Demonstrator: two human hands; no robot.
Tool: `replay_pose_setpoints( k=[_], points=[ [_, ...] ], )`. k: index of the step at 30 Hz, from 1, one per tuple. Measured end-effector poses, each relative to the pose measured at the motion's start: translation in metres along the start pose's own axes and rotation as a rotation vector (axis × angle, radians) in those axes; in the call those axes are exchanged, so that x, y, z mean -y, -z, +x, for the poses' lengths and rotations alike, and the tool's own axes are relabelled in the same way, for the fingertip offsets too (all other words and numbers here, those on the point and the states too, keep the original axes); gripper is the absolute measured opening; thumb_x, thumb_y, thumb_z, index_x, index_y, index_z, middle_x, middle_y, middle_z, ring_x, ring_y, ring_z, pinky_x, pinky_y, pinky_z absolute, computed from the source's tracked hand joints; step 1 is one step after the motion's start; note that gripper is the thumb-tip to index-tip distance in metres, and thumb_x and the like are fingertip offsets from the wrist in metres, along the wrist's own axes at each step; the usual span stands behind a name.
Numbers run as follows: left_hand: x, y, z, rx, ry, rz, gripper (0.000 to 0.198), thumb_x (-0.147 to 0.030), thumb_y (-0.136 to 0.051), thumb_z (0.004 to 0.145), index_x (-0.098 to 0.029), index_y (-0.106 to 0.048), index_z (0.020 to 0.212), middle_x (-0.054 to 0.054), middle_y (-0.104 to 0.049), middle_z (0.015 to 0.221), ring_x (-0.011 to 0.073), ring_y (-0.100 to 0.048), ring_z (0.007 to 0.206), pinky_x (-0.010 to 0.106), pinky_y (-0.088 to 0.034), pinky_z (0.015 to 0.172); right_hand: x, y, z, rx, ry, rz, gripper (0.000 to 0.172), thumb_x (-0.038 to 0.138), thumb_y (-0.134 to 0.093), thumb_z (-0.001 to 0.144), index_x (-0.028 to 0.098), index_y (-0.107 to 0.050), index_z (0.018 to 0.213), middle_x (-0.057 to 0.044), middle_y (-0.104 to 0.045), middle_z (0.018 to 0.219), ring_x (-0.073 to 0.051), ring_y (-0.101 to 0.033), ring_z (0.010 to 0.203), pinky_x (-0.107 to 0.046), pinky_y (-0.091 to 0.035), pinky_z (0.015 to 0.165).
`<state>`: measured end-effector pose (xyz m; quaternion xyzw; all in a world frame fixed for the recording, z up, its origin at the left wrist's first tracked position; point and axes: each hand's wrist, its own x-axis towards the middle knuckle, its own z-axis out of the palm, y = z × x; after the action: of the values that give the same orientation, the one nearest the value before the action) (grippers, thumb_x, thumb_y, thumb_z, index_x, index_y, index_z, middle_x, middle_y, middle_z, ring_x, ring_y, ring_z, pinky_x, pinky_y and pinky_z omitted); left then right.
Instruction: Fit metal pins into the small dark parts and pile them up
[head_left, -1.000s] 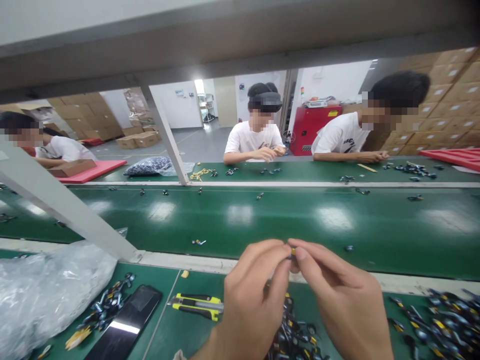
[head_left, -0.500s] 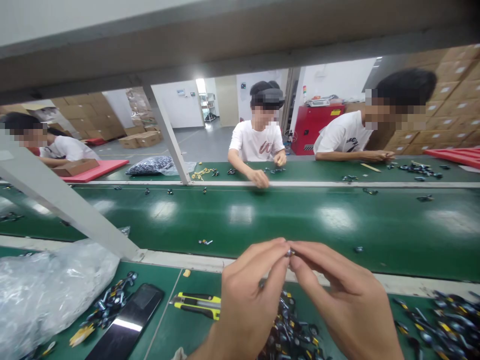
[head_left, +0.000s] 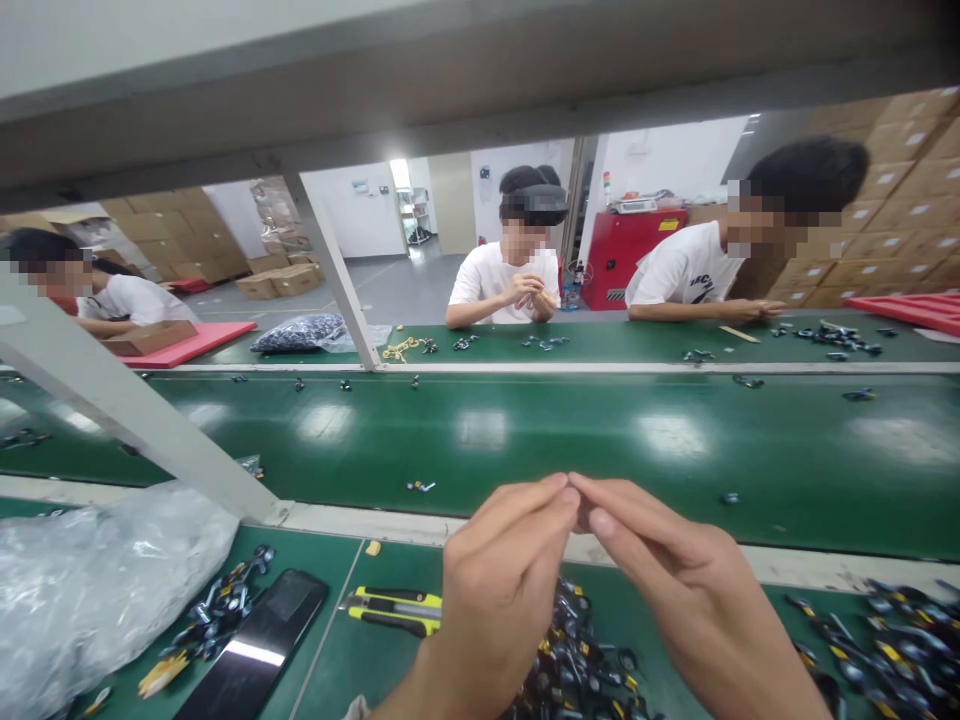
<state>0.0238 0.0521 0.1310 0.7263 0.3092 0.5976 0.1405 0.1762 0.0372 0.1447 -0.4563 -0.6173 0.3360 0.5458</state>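
Observation:
My left hand and my right hand meet at their fingertips above the near table edge. Both are closed in a pinch, with thumbs and index fingers bent inward. Whatever sits between the fingertips is hidden by them. Below and behind the hands lies a pile of small dark metal parts with yellow bits, partly covered by my wrists. Beside my left hand is a yellow and black utility knife, lying flat.
A black phone, a clear plastic bag and a wooden-stick bundle lie left. More dark parts are heaped right. Beyond runs a green conveyor belt with scattered parts. A slanted post stands left. Several co-workers sit opposite.
My fingertips have closed over the small shiny piece that showed between them. Parts on the belt have shifted slightly right. The middle co-worker's hand has risen from the belt edge to the other hand.

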Motion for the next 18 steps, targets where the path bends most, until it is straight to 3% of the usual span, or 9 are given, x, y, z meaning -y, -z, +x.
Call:
replay_pose_setpoints(
  k=[2,10,14,18],
  points=[
    [-0.001,0.0,0.001,0.01,0.003,-0.008,0.027,0.003,-0.068,0.087,-0.012,-0.079,0.106,0.012,-0.08,0.108,0.0189,-0.076,0.1,0.028,-0.064,0.09,-0.004,0.006,0.002,0.04,-0.037,0.063,0.026,0.025,-0.07,0.092,0.039,-0.081,0.112,0.0,-0.081,0.111,-0.019,-0.076,0.099,-0.022,-0.063,0.083],
    [-0.007,0.001,0.0,-0.013,0.015,-0.068,0.031,0.004,-0.068,0.085,-0.013,-0.079,0.108,0.009,-0.081,0.105,0.0165,-0.075,0.098,0.026,-0.062,0.089,-0.018,0.006,0.004,-0.045,-0.221,0.273,0.018,0.032,-0.082,0.083,0.032,-0.084,0.101,-0.002,-0.084,0.09,-0.018,-0.077,0.079,-0.023,-0.065,0.073],
    [-0.007,0.0,-0.001,-0.058,0.05,-0.12,0.028,0.002,-0.072,0.083,-0.015,-0.08,0.104,0.008,-0.081,0.105,0.0156,-0.076,0.094,0.023,-0.062,0.087,-0.008,-0.001,0.001,-0.111,-0.069,0.162,0.013,0.026,-0.078,0.085,0.03,-0.085,0.095,-0.003,-0.083,0.093,-0.018,-0.078,0.08,-0.021,-0.065,0.07],
    [-0.007,0.0,0.0,-0.071,0.133,-0.203,0.033,0.0,-0.072,0.083,-0.022,-0.08,0.105,0.002,-0.081,0.105,0.0136,-0.077,0.095,0.021,-0.062,0.087,0.001,-0.01,-0.005,-0.252,0.2,-0.027,0.023,0.014,-0.074,0.085,0.033,-0.083,0.095,0.002,-0.081,0.092,-0.013,-0.075,0.08,-0.016,-0.062,0.073]
  ],
)
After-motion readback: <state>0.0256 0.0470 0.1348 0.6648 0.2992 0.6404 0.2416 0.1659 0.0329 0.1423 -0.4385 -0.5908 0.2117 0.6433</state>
